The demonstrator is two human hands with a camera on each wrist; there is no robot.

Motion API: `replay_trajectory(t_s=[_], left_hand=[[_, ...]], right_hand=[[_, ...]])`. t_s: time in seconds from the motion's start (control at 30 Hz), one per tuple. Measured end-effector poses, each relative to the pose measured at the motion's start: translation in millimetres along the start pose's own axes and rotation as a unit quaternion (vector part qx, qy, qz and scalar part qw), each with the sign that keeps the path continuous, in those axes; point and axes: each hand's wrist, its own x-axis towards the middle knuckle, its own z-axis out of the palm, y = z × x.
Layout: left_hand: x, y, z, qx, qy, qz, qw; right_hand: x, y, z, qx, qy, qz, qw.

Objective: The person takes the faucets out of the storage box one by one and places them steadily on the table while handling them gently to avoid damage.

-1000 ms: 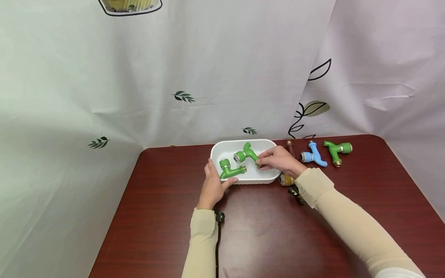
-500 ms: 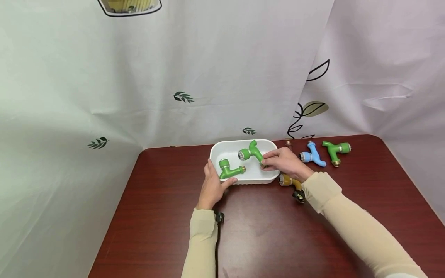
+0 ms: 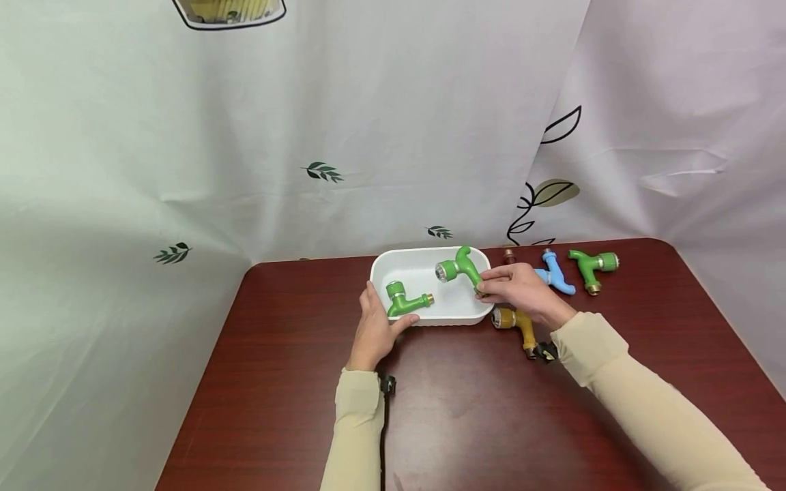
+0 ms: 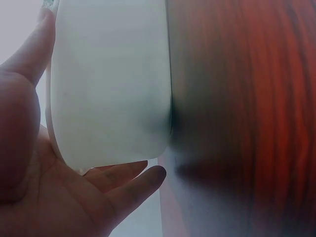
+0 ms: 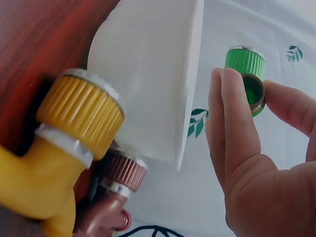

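My left hand [image 3: 372,334] grips the left end of a white plastic tray [image 3: 417,264], thumb along the front rim and fingers around the side. In the left wrist view the palm lies against the tray's wall [image 4: 108,89]. Inside the tray, at its left, lies a green water tap [image 3: 405,304] with a brass threaded end. My right hand [image 3: 525,292] pinches a second green tap [image 3: 465,264] by its threaded end, over the tray's right half. The right wrist view shows this tap's green ribbed knob [image 5: 245,60] above the tray's rim, the brass opening facing the camera.
Just right of the tray lie a yellow tap [image 3: 517,323] and a maroon tap [image 5: 118,177], the latter mostly hidden in the head view. A blue tap [image 3: 556,277] and another green tap [image 3: 593,267] lie farther right. A printed white curtain [image 3: 368,136] hangs behind the table [image 3: 295,327].
My right hand has lifted the second green tap and moved it rightward across the tray, uncovering more of the yellow tap. My left hand and the tray have stayed put.
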Motion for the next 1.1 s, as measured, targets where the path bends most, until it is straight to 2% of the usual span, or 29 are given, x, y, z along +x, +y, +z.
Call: replay_trajectory(t_s=[0.6,0.77,1.1], left_hand=[[0.1,0.9,1.6,0.005,0.005,-0.007,1.0],[0.4,1.8,2.5,0.005,0.01,-0.007,0.9999],[0.7,2.9,4.1,0.004,0.022,-0.001,0.9998]], right_hand=[[-33,6,-33,0.032,0.047,-0.022,0.998],[-43,10,-42,0.058,0.051,-0.028,0.997],[-58,21,-55,0.063,0.061,-0.031,0.996]])
